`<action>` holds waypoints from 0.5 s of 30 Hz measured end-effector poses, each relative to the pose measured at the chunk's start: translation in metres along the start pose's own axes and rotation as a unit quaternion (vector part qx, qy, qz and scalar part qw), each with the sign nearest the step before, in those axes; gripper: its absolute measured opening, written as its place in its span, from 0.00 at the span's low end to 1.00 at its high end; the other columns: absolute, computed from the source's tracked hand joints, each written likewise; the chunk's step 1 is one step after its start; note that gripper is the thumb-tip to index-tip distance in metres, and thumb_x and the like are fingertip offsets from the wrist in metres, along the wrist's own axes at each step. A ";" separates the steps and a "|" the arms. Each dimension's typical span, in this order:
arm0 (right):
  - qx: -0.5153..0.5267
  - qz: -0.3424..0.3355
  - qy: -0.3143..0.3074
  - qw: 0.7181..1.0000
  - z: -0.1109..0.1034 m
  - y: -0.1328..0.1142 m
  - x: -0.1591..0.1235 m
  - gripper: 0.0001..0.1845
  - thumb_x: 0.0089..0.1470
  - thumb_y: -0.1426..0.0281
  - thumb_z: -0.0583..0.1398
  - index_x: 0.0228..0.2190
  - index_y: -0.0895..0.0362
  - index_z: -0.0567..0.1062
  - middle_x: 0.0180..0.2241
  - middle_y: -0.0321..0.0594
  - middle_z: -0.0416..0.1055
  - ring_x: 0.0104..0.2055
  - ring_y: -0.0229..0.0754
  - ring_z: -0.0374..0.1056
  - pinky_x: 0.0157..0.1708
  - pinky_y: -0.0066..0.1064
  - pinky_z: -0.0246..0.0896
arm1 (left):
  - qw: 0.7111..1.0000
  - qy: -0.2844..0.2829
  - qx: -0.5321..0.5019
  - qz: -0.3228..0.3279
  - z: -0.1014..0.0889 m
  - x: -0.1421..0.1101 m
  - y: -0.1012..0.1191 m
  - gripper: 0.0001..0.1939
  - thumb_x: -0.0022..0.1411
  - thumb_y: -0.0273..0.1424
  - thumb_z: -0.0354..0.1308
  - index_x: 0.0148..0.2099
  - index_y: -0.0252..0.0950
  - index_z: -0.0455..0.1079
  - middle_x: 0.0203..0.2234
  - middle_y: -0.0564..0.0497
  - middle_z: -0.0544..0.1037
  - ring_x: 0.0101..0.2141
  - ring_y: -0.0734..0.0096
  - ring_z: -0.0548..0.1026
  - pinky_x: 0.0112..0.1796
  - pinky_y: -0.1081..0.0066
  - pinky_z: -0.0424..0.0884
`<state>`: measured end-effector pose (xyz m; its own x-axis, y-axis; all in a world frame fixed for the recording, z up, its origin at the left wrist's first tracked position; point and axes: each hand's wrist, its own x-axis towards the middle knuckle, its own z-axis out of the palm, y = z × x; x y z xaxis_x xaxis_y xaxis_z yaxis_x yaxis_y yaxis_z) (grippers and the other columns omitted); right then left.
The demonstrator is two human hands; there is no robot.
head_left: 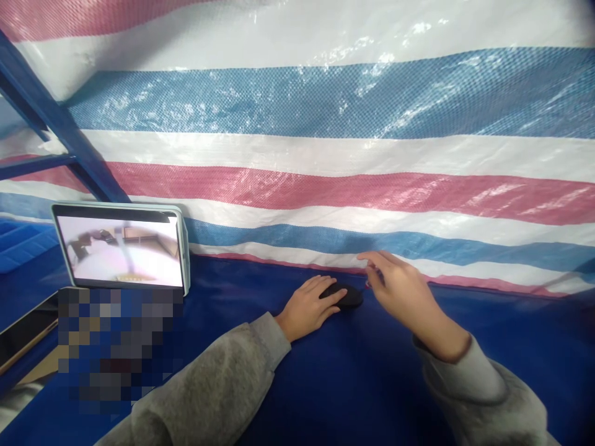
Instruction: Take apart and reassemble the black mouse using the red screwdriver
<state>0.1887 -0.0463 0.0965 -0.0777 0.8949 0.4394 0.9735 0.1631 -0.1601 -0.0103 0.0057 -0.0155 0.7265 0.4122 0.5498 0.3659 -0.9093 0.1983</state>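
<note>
My left hand (309, 310) rests on a flat black rounded object (351, 297), shaped like a computer mouse, on the dark blue tabletop (334, 384). Its fingers and thumb lie over the top and sides of the object. Just right of it, my right hand (400, 288) is raised slightly above the table with its fingers curled in. A tiny reddish bit (367, 285) shows below the right fingers. Whether they pinch it is hidden. Both arms wear grey sleeves.
A tablet or phone in a pale case (121, 248) stands upright at the left, its screen lit. A dark phone (30, 325) lies nearer, beside a pixelated patch. Behind hangs a striped plastic sheet (325, 99); a blue metal frame (69, 136) and a blue plastic tray (23, 244) are at the left.
</note>
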 end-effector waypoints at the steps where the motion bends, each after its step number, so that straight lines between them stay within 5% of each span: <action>1: -0.007 0.000 0.000 1.000 0.000 0.000 0.000 0.17 0.56 0.75 0.52 0.45 0.55 0.75 0.36 0.39 0.75 0.30 0.41 0.71 0.29 0.31 0.59 | 1.000 0.000 0.000 -0.001 0.000 0.000 0.000 0.19 0.72 0.38 0.50 0.61 0.41 0.66 0.57 0.44 0.69 0.59 0.60 0.67 0.60 0.54 0.63; 15: -0.017 0.021 0.001 1.000 0.000 -0.001 0.000 0.18 0.53 0.76 0.53 0.44 0.54 0.75 0.37 0.37 0.75 0.30 0.41 0.70 0.28 0.32 0.57 | 1.000 -0.001 0.004 0.001 0.000 0.000 0.000 0.19 0.71 0.37 0.51 0.61 0.40 0.66 0.57 0.43 0.69 0.59 0.61 0.67 0.60 0.55 0.63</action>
<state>0.1878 -0.0468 0.0971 -0.0357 0.8998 0.4348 0.9827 0.1107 -0.1483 -0.0102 0.0057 -0.0151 0.7285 0.4112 0.5479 0.3699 -0.9093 0.1906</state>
